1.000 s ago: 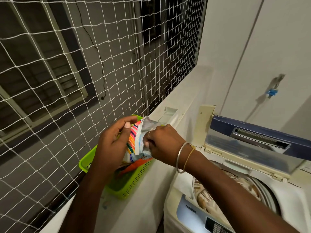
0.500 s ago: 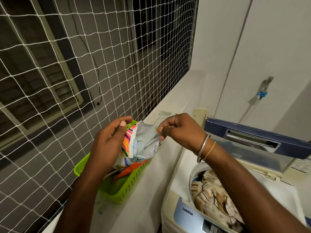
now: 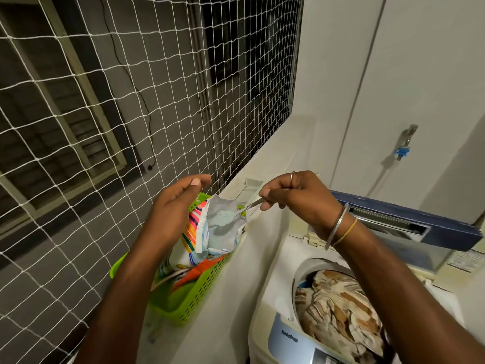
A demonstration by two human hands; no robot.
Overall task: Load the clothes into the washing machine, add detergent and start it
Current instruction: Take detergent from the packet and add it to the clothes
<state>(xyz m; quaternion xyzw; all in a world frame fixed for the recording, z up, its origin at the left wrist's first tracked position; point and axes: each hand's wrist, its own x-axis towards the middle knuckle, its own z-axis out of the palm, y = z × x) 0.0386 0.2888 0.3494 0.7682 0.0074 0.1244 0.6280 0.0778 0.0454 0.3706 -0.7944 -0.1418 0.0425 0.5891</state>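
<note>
Green basket on ledge holds detergent packet; right hand pinches spoon over it, left hand loosely spread beside.

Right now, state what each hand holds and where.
Right hand pinches thin metal spoon by its handle; left hand holds nothing, open beside striped detergent packet.

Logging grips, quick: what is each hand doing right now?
Left hand: open, fingers relaxed beside the detergent packet.
Right hand: pinching a spoon over the packet.
</note>
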